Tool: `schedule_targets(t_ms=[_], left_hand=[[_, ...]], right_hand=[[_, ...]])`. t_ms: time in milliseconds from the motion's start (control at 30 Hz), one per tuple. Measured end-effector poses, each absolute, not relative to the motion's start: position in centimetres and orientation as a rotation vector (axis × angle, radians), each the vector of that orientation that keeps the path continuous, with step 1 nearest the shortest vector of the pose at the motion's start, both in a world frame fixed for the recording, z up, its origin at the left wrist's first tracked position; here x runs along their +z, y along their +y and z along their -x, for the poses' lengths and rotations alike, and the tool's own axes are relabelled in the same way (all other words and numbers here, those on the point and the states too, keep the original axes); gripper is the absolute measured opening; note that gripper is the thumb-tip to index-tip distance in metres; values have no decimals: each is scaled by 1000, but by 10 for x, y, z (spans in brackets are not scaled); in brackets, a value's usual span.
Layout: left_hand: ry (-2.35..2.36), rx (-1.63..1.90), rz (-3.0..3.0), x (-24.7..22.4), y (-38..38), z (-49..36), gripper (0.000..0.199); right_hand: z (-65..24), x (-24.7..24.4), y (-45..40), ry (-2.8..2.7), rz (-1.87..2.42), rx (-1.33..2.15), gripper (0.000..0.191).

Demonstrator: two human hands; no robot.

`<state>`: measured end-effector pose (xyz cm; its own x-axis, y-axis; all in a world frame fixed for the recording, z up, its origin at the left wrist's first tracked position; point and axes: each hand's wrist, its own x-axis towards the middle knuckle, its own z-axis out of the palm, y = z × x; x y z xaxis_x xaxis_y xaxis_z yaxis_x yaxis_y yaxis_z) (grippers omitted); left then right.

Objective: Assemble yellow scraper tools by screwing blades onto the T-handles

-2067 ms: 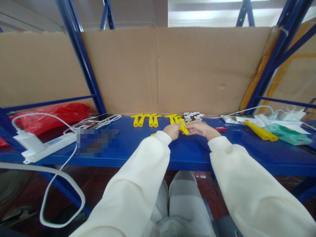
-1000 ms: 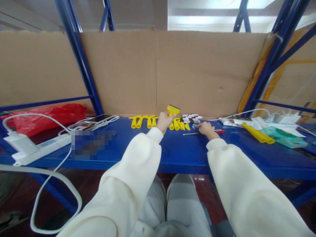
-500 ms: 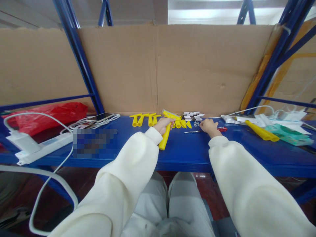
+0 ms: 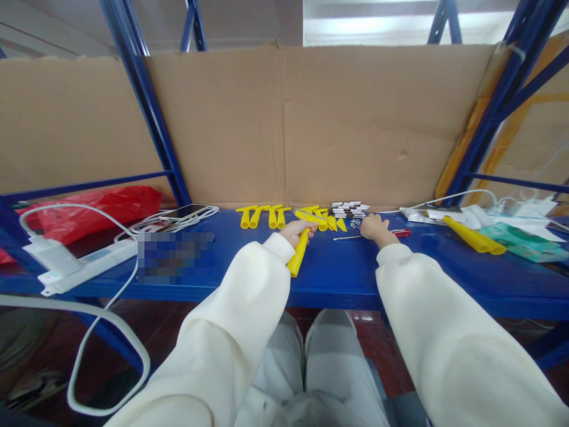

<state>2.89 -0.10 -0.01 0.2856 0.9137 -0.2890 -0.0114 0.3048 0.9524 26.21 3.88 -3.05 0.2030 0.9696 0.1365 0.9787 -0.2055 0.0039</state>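
Above blue shelf (image 4: 333, 267), left hand (image 4: 292, 232) gripped yellow scraper (image 4: 299, 257); right hand (image 4: 376, 229) reached beside small metal bits (image 4: 355, 223), grip unclear. Stray finger brush risked scattering bits or rolling screwdriver (image 4: 402, 233).

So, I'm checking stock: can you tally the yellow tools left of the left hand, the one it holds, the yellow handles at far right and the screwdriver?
Yellow T-shaped tools, left of the left hand: 4
Held yellow tool: 1
Far-right yellow handles: 2
Red-handled screwdriver: 1
Total: 8
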Motion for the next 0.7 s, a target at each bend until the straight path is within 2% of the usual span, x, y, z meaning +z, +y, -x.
schedule_targets(t_ms=[333,700], left_hand=[[1032,800,-1053,-2,-2,-27,30],[1046,803,-1048,-1,-1,-25,29]], right_hand=[[-265,-31,39,-1967,2344,-74,44],[-264,-24,33,-2006,2292,-57,27]])
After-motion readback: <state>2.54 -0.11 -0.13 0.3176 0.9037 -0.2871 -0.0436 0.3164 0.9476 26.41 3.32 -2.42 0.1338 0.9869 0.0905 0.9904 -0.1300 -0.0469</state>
